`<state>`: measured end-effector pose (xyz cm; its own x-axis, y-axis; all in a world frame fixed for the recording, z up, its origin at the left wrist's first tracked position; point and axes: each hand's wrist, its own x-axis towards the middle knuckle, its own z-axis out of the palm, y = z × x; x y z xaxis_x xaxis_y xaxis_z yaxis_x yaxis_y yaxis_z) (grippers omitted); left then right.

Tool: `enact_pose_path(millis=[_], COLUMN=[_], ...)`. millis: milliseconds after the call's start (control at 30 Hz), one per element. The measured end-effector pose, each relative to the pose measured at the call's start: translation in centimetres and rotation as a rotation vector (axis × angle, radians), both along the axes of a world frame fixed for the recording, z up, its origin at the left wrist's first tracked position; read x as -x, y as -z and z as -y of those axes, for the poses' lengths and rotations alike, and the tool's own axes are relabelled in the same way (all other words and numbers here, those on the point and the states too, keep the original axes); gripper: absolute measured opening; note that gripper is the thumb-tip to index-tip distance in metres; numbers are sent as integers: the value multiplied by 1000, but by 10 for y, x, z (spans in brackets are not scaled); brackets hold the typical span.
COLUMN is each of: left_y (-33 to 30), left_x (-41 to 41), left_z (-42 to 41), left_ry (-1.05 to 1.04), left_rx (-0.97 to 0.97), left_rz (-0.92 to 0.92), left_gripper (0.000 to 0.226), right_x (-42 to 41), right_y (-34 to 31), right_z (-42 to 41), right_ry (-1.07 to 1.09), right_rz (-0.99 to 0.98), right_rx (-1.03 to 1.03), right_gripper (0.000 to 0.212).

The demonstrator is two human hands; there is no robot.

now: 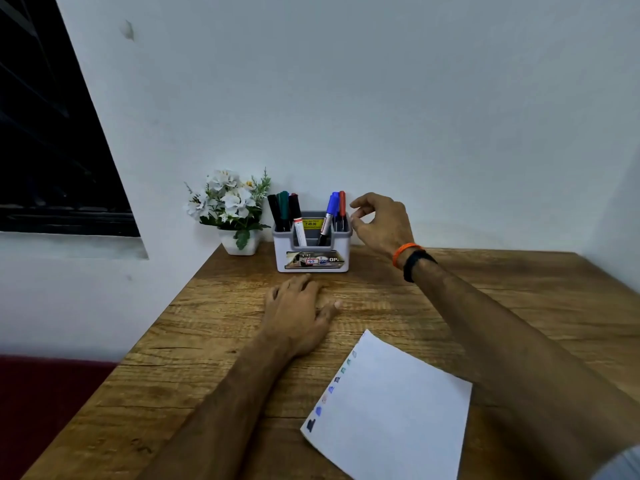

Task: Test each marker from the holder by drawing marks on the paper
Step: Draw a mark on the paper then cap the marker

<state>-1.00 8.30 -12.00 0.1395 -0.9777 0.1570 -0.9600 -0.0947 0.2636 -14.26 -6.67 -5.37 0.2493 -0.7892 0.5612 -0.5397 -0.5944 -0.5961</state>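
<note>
A grey marker holder (313, 252) stands at the back of the wooden table (214, 341) against the wall. Its left slot has several dark-capped markers (284, 211); its right side has a blue marker (330, 211) and a red-capped marker (342, 207). My right hand (379, 221) hovers just right of the holder's top edge, fingers loosely curled, holding nothing. My left hand (299, 311) rests flat on the table in front of the holder. A white paper (394, 407) lies at the near right, with a row of small coloured marks along its left edge.
A white pot of artificial white flowers (230, 209) sits left of the holder. The white wall runs close behind. A dark window (52, 140) is at the left, and the table's left edge drops to a red surface (45, 403).
</note>
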Motion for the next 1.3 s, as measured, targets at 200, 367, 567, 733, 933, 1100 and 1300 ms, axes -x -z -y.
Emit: enact_pose_path(millis=[200,367,567,733,933,1100,1300], left_y=[2,2,2,2,2,2,0], left_x=[-1,-2,-1,-1,-2,-3,-2], left_z=[1,1,1,1,2,2,-2], left_ry=[-4,-3,-7,-10,-10,-5,6], left_rx=[31,29,19,21,13,15,52], left_rz=[-14,-14,-10,-2,2,-10,-58], left_gripper=[59,61,61,61,62,61,60], right_x=[-18,-26,-19,-12,-7,7,28], right_y=[-14,-23,-26,-20,-21,-42,-57], right_z=[20,34,26,5,-8,-24,-63], right_ry=[15,45,23,-76,-32,-79,-291], right_rz=[-231,-415,-274,23,-23,369,554], right_rx=[-61,-60,-43,-129,-275,-62,-248], right_gripper=[50,58,46,48,34,22,24])
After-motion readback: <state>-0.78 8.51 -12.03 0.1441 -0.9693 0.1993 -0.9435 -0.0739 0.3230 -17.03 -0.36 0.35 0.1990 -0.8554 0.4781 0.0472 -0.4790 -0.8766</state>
